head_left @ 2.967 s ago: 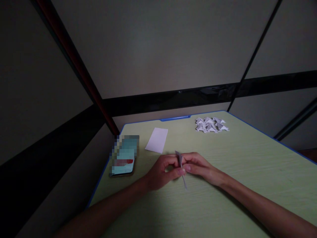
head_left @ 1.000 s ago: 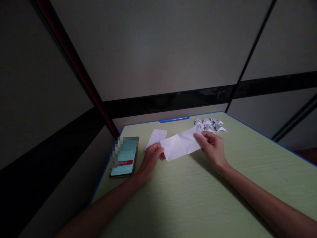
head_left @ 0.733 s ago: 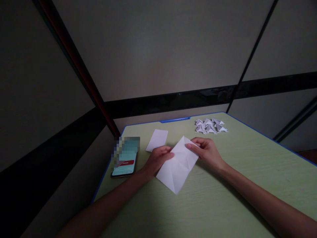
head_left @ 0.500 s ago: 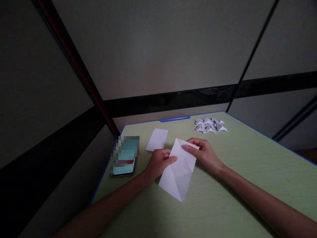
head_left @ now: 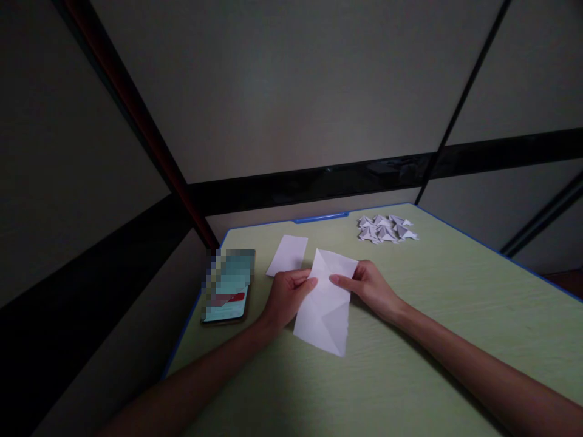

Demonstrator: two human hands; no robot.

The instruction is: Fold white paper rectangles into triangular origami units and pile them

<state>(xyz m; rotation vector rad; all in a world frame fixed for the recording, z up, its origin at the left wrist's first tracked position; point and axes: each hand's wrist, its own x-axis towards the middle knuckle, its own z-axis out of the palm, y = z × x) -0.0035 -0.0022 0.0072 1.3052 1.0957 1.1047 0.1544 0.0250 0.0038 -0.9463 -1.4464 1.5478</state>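
A white sheet of paper [head_left: 324, 312] with crossing crease lines is held up between my hands, tilted above the table. My left hand [head_left: 286, 297] pinches its left edge, thumb on the front face and fingers behind. On the opposite edge my right hand [head_left: 371, 290] grips the sheet, its thumb pressed on the upper part; the other fingers are mostly hidden behind the paper. Behind my left hand lies another white piece of paper [head_left: 288, 252], flat on the table and partly covered by that hand.
A phone [head_left: 232, 288] with a lit, partly blurred screen lies at the left table edge. Several folded white paper figures [head_left: 385, 229] stand in two rows at the back right. The pale green table [head_left: 455, 291] has a blue rim, with a blue groove [head_left: 321, 218] at the back by the wall panels.
My right hand has moved slightly down along the sheet's right edge, and its thumb has shifted left toward the middle. The sheet has turned a little, its lower end now higher.
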